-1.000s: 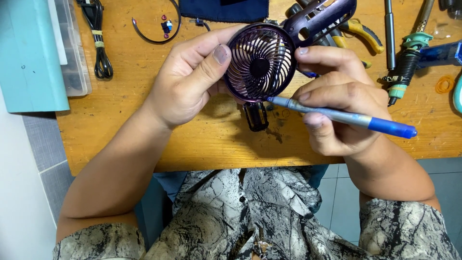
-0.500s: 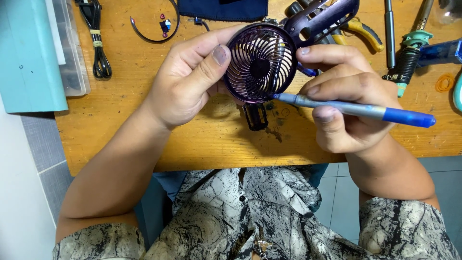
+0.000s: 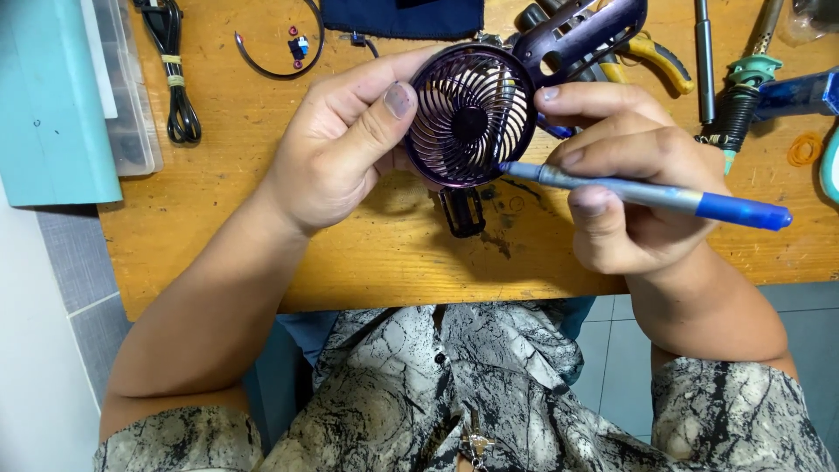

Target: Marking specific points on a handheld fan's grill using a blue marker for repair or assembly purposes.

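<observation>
Small round purple plastic fan (image 3: 472, 118): glossy grille, smooth ribs. Blue-capped pen with grey barrel (image 3: 651, 196): smooth plastic, slight sheen. Orange-brown wooden desk (image 3: 367, 253): rough grain, matt, scuffed dark spots. Dark blue cloth (image 3: 402, 17): soft, matt. Yellow-handled pliers (image 3: 655, 57): rubbery-looking grips.

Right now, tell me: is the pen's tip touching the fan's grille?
Yes, the pen in the right hand has its tip against the rim of the fan grille.
</observation>
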